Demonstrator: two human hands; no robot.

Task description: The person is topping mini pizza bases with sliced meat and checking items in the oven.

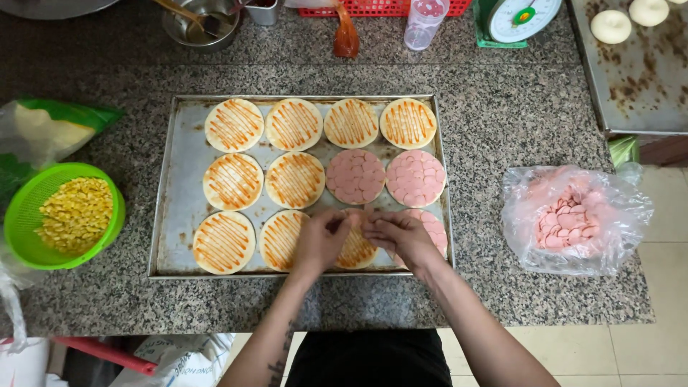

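Note:
A metal baking tray (175, 215) on the granite counter holds several small round dough bases striped with orange-red sauce (234, 125). Two bases in the middle row, right side, are covered with pink sausage slices (356, 175). My left hand (320, 240) and my right hand (401, 238) meet over the front row, above a sauced base (356, 252) that they partly hide. Fingertips of both hands are pinched together, seemingly on pink slices, though what they hold is hard to make out. Behind my right hand lies another base topped with slices (435, 226).
A clear plastic bag of pink sausage slices (573, 218) lies right of the tray. A green colander of corn kernels (64, 215) stands at the left. At the back are a metal bowl (201, 25), a kitchen scale (519, 18) and a second tray with dough balls (631, 72).

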